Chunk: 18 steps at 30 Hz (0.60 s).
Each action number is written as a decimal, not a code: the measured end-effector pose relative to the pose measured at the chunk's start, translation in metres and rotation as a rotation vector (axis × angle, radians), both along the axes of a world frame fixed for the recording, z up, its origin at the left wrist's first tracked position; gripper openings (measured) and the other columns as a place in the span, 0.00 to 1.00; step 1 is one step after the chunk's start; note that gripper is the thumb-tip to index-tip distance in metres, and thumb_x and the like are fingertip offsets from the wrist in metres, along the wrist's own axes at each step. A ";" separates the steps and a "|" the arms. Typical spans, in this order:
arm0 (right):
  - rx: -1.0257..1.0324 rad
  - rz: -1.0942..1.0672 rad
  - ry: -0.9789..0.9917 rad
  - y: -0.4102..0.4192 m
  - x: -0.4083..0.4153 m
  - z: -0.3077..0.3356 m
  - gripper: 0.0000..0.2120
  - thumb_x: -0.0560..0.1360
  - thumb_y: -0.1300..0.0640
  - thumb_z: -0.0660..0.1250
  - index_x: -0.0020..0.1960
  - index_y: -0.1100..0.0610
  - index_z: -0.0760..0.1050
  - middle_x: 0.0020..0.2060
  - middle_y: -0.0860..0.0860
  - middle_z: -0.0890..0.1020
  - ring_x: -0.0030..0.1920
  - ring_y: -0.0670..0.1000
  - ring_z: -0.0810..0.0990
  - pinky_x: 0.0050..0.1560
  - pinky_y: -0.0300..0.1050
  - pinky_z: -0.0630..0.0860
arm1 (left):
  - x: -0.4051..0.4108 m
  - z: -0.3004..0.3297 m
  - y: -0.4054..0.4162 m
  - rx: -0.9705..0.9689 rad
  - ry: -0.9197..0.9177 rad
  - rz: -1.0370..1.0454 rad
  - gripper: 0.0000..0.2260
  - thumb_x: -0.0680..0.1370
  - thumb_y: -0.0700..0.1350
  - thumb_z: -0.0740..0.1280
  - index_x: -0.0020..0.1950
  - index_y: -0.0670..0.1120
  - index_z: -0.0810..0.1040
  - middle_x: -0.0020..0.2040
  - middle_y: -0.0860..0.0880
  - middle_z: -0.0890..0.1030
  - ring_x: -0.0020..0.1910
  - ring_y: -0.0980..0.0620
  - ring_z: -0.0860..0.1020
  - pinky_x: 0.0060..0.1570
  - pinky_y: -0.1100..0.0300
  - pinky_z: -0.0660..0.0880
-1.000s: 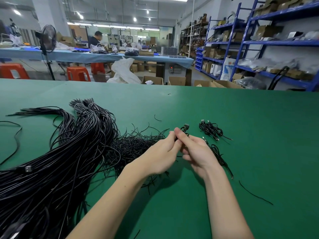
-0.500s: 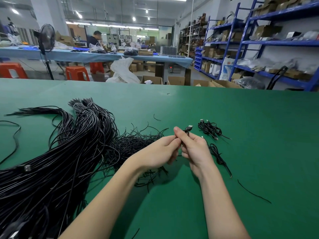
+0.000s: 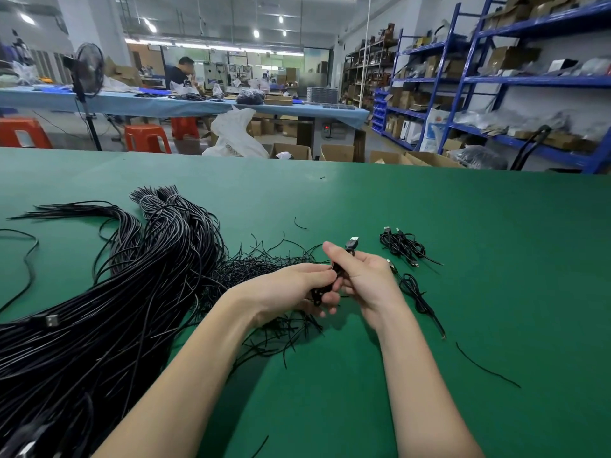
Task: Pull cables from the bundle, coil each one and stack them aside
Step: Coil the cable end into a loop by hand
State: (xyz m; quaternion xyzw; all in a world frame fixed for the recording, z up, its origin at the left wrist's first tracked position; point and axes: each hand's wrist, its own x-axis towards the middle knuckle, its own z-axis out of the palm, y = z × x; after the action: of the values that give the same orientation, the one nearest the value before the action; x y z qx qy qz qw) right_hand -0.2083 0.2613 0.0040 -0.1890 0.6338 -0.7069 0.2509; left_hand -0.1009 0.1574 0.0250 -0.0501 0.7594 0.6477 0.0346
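Change: we are lowering the left hand (image 3: 291, 289) along the cable (image 3: 339, 271) | grip: both hands, right hand (image 3: 367, 279) too, clenching it | coiling nearly finished.

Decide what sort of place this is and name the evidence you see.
Probably a cable-assembly workshop or small factory: a big bundle of black cables lies on a green worktable, blue racks of cardboard boxes line the wall, and another worker sits at a long bench behind.

Bundle (image 3: 99, 309) left; coiled cables (image 3: 401, 244) right
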 end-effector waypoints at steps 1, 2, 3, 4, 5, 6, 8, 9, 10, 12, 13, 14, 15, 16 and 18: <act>0.004 0.000 0.014 -0.001 0.000 0.000 0.16 0.70 0.47 0.78 0.32 0.54 0.77 0.24 0.52 0.76 0.24 0.48 0.71 0.34 0.44 0.70 | 0.000 0.001 0.001 -0.037 0.000 0.030 0.11 0.87 0.46 0.54 0.49 0.44 0.70 0.36 0.52 0.72 0.41 0.51 0.75 0.49 0.56 0.72; -0.002 0.012 0.023 -0.001 -0.001 0.001 0.16 0.68 0.44 0.78 0.33 0.54 0.79 0.25 0.51 0.76 0.25 0.47 0.70 0.31 0.39 0.68 | -0.001 0.001 0.001 -0.061 0.008 0.068 0.11 0.87 0.46 0.54 0.49 0.45 0.71 0.36 0.53 0.72 0.40 0.53 0.74 0.47 0.59 0.74; -0.010 0.021 0.026 0.000 -0.003 0.002 0.18 0.68 0.40 0.77 0.36 0.54 0.81 0.27 0.50 0.78 0.25 0.45 0.70 0.28 0.37 0.65 | -0.001 0.001 0.001 -0.063 0.022 0.109 0.10 0.87 0.46 0.55 0.48 0.45 0.71 0.37 0.53 0.72 0.39 0.54 0.73 0.44 0.62 0.75; -0.003 0.018 0.021 0.001 -0.005 0.003 0.21 0.69 0.36 0.75 0.41 0.55 0.83 0.30 0.48 0.82 0.25 0.44 0.70 0.26 0.36 0.64 | -0.001 0.001 -0.001 -0.048 0.039 0.151 0.10 0.87 0.46 0.55 0.48 0.46 0.71 0.37 0.53 0.72 0.38 0.55 0.73 0.43 0.62 0.75; 0.027 0.006 0.028 0.003 -0.008 0.003 0.22 0.72 0.34 0.71 0.46 0.54 0.83 0.34 0.47 0.85 0.27 0.44 0.72 0.27 0.36 0.66 | -0.001 0.001 -0.004 -0.023 0.055 0.194 0.10 0.87 0.46 0.55 0.48 0.46 0.71 0.37 0.53 0.72 0.38 0.54 0.73 0.43 0.61 0.75; 0.090 -0.015 0.080 0.006 -0.010 0.002 0.20 0.76 0.35 0.67 0.51 0.52 0.83 0.38 0.46 0.87 0.29 0.44 0.74 0.30 0.39 0.70 | -0.001 0.000 -0.008 0.011 0.071 0.240 0.11 0.87 0.46 0.55 0.47 0.46 0.71 0.36 0.53 0.72 0.37 0.54 0.73 0.44 0.60 0.74; 0.312 -0.077 0.349 0.009 -0.016 -0.006 0.12 0.79 0.42 0.66 0.53 0.48 0.82 0.43 0.41 0.87 0.37 0.43 0.78 0.44 0.46 0.80 | -0.001 -0.002 -0.016 0.102 0.101 0.334 0.11 0.86 0.45 0.55 0.46 0.47 0.70 0.34 0.53 0.71 0.36 0.53 0.72 0.41 0.60 0.73; 0.430 -0.079 0.507 0.010 -0.017 -0.011 0.09 0.78 0.44 0.68 0.54 0.46 0.82 0.46 0.40 0.86 0.42 0.41 0.80 0.53 0.47 0.81 | -0.002 -0.003 -0.018 0.142 0.114 0.377 0.10 0.86 0.45 0.55 0.46 0.47 0.69 0.33 0.53 0.70 0.36 0.52 0.72 0.40 0.60 0.72; 0.541 -0.046 0.628 0.009 -0.015 -0.015 0.08 0.77 0.45 0.70 0.55 0.44 0.83 0.51 0.39 0.85 0.47 0.41 0.80 0.57 0.47 0.79 | -0.002 -0.004 -0.021 0.164 0.124 0.418 0.10 0.86 0.44 0.55 0.45 0.47 0.69 0.33 0.53 0.70 0.36 0.52 0.71 0.40 0.59 0.72; 0.705 0.051 0.764 0.003 -0.005 -0.022 0.15 0.74 0.42 0.72 0.61 0.41 0.81 0.59 0.39 0.82 0.57 0.45 0.79 0.61 0.46 0.76 | -0.004 -0.007 -0.022 0.156 0.137 0.483 0.10 0.85 0.44 0.55 0.45 0.48 0.69 0.32 0.53 0.70 0.35 0.52 0.71 0.40 0.59 0.71; 0.759 0.078 0.807 -0.001 0.000 -0.025 0.17 0.74 0.41 0.72 0.62 0.40 0.80 0.60 0.40 0.81 0.60 0.46 0.78 0.61 0.46 0.75 | -0.005 -0.008 -0.023 0.136 0.139 0.505 0.10 0.85 0.44 0.55 0.45 0.48 0.69 0.32 0.54 0.70 0.35 0.52 0.71 0.40 0.59 0.71; 0.789 0.079 0.833 -0.006 0.005 -0.026 0.16 0.73 0.41 0.73 0.61 0.39 0.80 0.58 0.39 0.82 0.61 0.47 0.78 0.58 0.44 0.75 | -0.005 -0.008 -0.023 0.111 0.137 0.522 0.10 0.85 0.44 0.54 0.45 0.47 0.69 0.32 0.54 0.70 0.35 0.52 0.71 0.39 0.59 0.71; 0.790 0.049 0.842 -0.010 0.008 -0.027 0.13 0.73 0.42 0.73 0.57 0.39 0.81 0.53 0.38 0.83 0.58 0.46 0.80 0.52 0.42 0.75 | -0.005 -0.008 -0.023 0.086 0.133 0.536 0.10 0.85 0.44 0.54 0.46 0.47 0.69 0.32 0.54 0.70 0.36 0.52 0.71 0.39 0.60 0.71; 0.789 0.005 0.839 -0.012 0.009 -0.027 0.08 0.73 0.43 0.73 0.51 0.39 0.82 0.46 0.37 0.84 0.53 0.45 0.81 0.46 0.41 0.73 | -0.005 -0.009 -0.023 0.064 0.130 0.546 0.10 0.85 0.43 0.54 0.46 0.47 0.68 0.32 0.54 0.70 0.36 0.52 0.71 0.39 0.61 0.71; 0.785 -0.057 0.820 -0.012 0.009 -0.025 0.04 0.72 0.44 0.74 0.43 0.41 0.81 0.39 0.37 0.83 0.45 0.45 0.82 0.39 0.40 0.70 | -0.005 -0.009 -0.022 0.036 0.128 0.559 0.09 0.85 0.43 0.54 0.46 0.46 0.68 0.33 0.53 0.70 0.36 0.52 0.72 0.39 0.61 0.71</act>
State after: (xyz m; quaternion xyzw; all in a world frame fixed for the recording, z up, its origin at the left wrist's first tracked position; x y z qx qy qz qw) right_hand -0.1993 0.2491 -0.0211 -0.3235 0.8994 -0.2934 0.0165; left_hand -0.1063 0.1352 0.0156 -0.2158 0.7052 0.6474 -0.1923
